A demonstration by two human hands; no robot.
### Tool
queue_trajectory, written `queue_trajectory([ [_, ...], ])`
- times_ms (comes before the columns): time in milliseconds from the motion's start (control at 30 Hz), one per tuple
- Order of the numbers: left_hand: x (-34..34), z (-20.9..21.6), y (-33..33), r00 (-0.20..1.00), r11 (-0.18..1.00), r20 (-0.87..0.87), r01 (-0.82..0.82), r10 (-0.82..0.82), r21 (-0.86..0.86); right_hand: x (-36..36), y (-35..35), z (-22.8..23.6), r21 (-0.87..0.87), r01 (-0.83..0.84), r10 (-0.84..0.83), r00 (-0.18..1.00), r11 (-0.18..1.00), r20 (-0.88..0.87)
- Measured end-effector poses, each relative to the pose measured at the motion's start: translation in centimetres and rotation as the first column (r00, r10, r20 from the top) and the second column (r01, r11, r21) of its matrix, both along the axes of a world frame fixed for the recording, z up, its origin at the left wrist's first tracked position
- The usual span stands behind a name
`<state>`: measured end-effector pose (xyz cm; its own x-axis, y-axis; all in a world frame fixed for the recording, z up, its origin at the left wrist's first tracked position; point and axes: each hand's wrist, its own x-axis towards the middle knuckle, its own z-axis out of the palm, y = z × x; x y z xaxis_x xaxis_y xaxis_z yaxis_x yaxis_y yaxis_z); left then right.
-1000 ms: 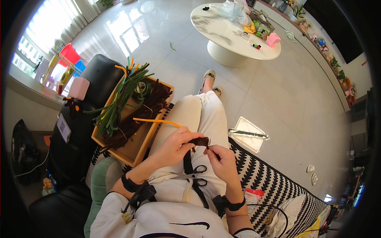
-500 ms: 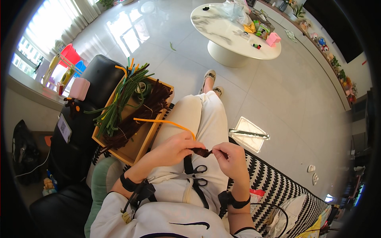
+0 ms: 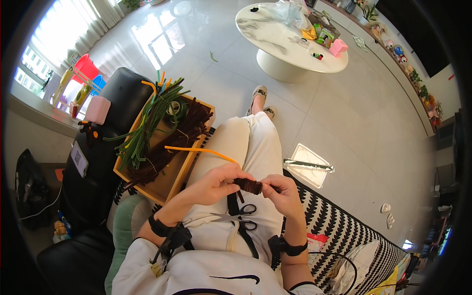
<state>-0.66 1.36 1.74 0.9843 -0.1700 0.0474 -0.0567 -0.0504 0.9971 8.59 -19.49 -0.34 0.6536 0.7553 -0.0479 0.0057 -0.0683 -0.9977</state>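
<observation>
Gripping one brown coil point(image 3: 249, 186) between them above the lap point(image 3: 263, 152), both hands, left hand point(image 3: 222, 184) and right hand point(image 3: 281, 195), pinched its ends in the head view. One orange stem point(image 3: 199, 149) reached from the left hand toward one box point(image 3: 181, 176) holding two bundles, green point(image 3: 146, 125) and brown point(image 3: 169, 147). One scissors point(image 3: 227, 217) lay lapward.

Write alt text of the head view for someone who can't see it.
A seated person's left hand and right hand pinch a dark brown pipe-cleaner coil above the lap, where scissors lie. An orange pipe cleaner juts from the left hand toward a wooden tray of green pipe cleaners and brown ones.
</observation>
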Motion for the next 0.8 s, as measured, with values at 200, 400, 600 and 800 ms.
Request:
queue_trajectory([
  [200, -0.1, -1.4, -0.4, 0.992, 0.986, -0.055, -0.12, 0.114, -0.114, -0.8, 0.2, 0.5, -0.075, 0.004, -0.002, 1.0, 0.997, 0.02],
  [400, -0.3, -0.8, -0.6, 0.976, 0.982, -0.107, -0.186, 0.188, 0.033, -1.5, 0.5, 0.9, -0.107, 0.079, -0.063, 0.986, 0.991, 0.152],
  [600, 0.0, -0.2, -1.0, 0.974, 0.947, 0.009, -0.222, 0.226, 0.234, -1.8, 1.2, 1.3, -0.117, 0.179, -0.134, 0.939, 0.977, 0.317],
  [800, 0.2, -0.1, -1.3, 0.966, 0.916, 0.137, -0.253, 0.22, 0.312, -1.8, 1.6, 0.1, -0.049, 0.275, -0.25, 0.925, 0.96, 0.284],
])
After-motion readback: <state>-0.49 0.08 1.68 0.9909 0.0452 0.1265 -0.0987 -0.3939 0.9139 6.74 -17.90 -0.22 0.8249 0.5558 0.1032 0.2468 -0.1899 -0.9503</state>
